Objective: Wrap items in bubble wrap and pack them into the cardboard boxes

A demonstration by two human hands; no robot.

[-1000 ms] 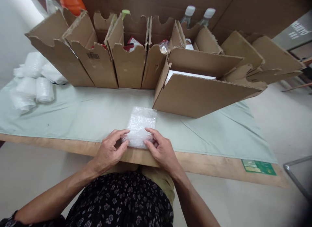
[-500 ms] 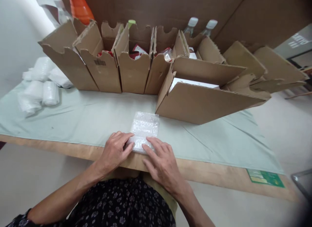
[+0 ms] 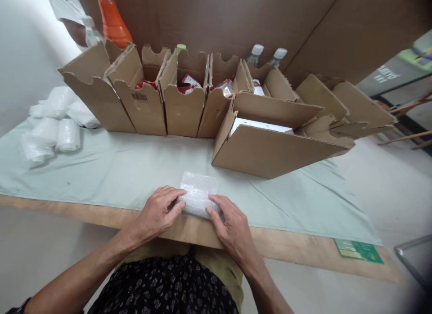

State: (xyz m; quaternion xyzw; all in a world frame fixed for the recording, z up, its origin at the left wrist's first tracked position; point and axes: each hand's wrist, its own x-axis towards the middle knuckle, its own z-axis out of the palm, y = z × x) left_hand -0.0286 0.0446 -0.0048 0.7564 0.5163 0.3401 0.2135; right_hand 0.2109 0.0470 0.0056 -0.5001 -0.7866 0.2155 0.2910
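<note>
A clear sheet of bubble wrap (image 3: 198,192) lies by the front edge of the cloth-covered table, its near part folded over and its far end flat. My left hand (image 3: 165,208) grips the left end of the fold between thumb and fingers. At the right end, my right hand (image 3: 229,217) pinches the same fold in a like way. Whether anything lies inside the wrap cannot be made out.
Cardboard boxes (image 3: 184,109) stand in a row behind, holding red packets. A nearer cardboard box (image 3: 276,154) sits angled at right. Bubble-wrapped bundles (image 3: 57,125) are piled at left. Bottles, one an orange bottle (image 3: 114,24), show behind the boxes. A green card (image 3: 359,250) lies at the right edge.
The near part of the bubble wrap is folded further away from me, so the sheet looks shorter. My right hand has shifted to its right end. The camera view has tilted slightly.
</note>
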